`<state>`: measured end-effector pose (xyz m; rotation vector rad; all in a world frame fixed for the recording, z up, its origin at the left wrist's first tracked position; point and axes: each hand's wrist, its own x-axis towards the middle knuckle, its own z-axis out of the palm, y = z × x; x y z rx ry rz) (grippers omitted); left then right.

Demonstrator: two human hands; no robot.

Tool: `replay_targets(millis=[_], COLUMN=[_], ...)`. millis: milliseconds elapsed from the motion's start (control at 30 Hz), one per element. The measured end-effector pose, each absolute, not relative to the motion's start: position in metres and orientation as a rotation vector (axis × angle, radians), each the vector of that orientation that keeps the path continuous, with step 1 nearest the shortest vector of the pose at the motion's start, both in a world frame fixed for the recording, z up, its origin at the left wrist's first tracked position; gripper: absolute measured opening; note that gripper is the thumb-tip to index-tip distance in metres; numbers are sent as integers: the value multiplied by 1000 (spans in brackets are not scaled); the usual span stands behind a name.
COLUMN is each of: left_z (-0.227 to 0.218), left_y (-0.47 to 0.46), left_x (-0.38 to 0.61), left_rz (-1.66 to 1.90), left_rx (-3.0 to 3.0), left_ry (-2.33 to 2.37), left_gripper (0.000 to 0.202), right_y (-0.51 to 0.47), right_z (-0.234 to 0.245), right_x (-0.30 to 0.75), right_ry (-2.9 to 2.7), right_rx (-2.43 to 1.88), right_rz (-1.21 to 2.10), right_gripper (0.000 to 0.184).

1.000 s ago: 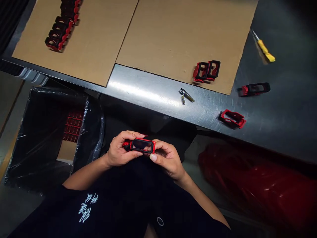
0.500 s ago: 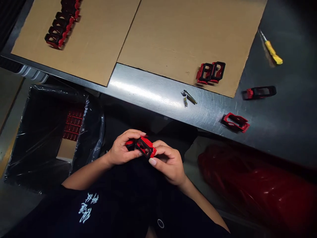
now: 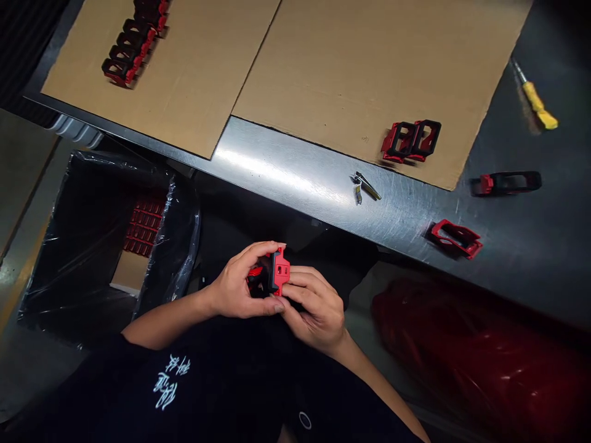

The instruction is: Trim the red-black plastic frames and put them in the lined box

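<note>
Between my hands, in front of my body, is a red-and-black plastic frame part [image 3: 281, 271], its red end with small square holes turned to the right. My left hand [image 3: 240, 282] wraps round its left side, fingers above and thumb below. My right hand [image 3: 316, 306] grips its right end and lower edge; those fingertips are partly hidden. A nail clipper [image 3: 365, 186] lies on the metal tabletop beyond my hands. To the right lie a red frame piece [image 3: 456, 239] and a black frame piece with a red end [image 3: 506, 183].
Two joined red-and-black parts [image 3: 410, 141] stand on the cardboard [image 3: 351, 67], and a row of several more [image 3: 129, 55] is at far left. A yellow-handled screwdriver [image 3: 535, 98] lies at right. Left below is a black-lined bin [image 3: 60, 246] with red parts inside; right below, a red plastic-wrapped bulk [image 3: 480, 344].
The frame part has been turned in my hands, so its red end with the holes now shows instead of its open side. The whole view has shifted slightly.
</note>
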<state>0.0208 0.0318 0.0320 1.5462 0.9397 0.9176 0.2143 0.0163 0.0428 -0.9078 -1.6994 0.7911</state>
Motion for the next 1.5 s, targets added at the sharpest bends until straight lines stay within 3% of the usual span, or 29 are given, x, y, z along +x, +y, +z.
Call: replay_targets(millis=[200,333,400,467,667,800,933,1100,1500], left_z=[29,31,34,36,37,37,41,42,34], left_y=[30,32,34,34,28,28,34,39,38], left_x=[20,19,20,20,19,17,14,16,22], left_rz=[1015,1026,1026,1025,1020,1044,1171,1168,1122], left_rx=[1279,796,623,560,657,915,1525,1876,1826], left_ry=[855,632,548,508,469,559,716,648,556], left_gripper=[81,69,66,66,71,77,89,94,93], right_y=[26,72,99,117,128,119,69,4,-11], right_z=[51,48,42,36,24,31,63,86,84], right_x=[228,262,276,284,284,292,290,263,249], right_ry=[-1778,-1619,-1575,-1579,-1566,-1576,-1768,-1924,-1959], right_rx=[-941,-1492,-1822,-2023,-2120,-1994,-1532,-1052,-998], right_rz=[840,325,167,135,78,-10,376,775,622], right_gripper=[25,17,41,53,41,29,16,36,10])
